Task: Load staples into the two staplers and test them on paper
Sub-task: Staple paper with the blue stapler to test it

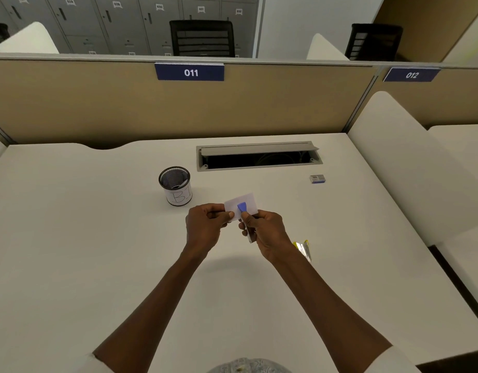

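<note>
You are gripping the small blue stapler [245, 214] in your right hand [262, 229], fingers curled round its body and thumb bearing on top, with its long axis running away from you so the blue nose is lying on the small white slip of paper [241, 204]. Your left hand [205, 224] is pinching that slip's left edge between thumb and curled fingers, so the paper is stretching rightward from those fingertips straight into the stapler's mouth, just beyond your right thumb. The squeeze looks to be the step in hand, and your right hand is the one placed to do it, the left only steadying. Just behind your right wrist, a yellow and silver stapler [302, 249] is lying on the white desk [97, 265]. Farther out past your left fingers a black mesh pen cup [175, 185] is standing; well beyond your right fingers is the little grey-and-blue staple box [317, 179].
</note>
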The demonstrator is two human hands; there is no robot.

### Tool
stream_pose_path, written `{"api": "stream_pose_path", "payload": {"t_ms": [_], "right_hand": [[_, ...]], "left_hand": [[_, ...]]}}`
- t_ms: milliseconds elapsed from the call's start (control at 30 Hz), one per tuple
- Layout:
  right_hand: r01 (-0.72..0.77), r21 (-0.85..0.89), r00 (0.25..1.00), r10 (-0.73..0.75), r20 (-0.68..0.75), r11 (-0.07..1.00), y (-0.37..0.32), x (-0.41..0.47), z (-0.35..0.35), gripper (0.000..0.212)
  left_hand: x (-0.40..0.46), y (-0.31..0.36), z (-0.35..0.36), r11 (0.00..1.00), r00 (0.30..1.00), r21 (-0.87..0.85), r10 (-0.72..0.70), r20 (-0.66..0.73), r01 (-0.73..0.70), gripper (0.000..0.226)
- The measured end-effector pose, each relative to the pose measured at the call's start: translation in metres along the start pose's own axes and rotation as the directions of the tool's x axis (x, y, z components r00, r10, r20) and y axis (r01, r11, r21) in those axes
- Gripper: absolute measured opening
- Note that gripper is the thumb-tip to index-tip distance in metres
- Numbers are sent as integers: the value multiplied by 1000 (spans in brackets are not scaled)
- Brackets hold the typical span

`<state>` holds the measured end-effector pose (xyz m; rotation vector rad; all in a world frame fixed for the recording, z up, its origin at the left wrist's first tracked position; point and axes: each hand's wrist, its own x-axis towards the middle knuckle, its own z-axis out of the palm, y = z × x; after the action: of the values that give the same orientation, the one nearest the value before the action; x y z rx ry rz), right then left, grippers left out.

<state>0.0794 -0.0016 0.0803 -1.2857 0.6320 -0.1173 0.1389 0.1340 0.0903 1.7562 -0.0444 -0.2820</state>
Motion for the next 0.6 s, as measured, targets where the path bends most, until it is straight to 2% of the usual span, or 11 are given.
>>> {"api": "stream_pose_path", "payload": {"t_ms": [167,367,500,600], "right_hand": [[-41,64,997,36,71,997,1,0,-1,15],[-91,34,987,86,137,995,7,0,-5,23],[-141,-62,988,144,50,988,21,-8,-9,12],[-158,-304,985,128,-114,940,40,-15,-8,4]], "left_hand": [[3,-4,-2,999,999,-17,-30,-13,30,19],[8,-8,-5,999,998,-7,-54,-29,54,23],[14,-9,-14,997,994,-21,-71,-88,69,25],[15,-12,-20,995,990,-54,-84,-113,78,19]]}}
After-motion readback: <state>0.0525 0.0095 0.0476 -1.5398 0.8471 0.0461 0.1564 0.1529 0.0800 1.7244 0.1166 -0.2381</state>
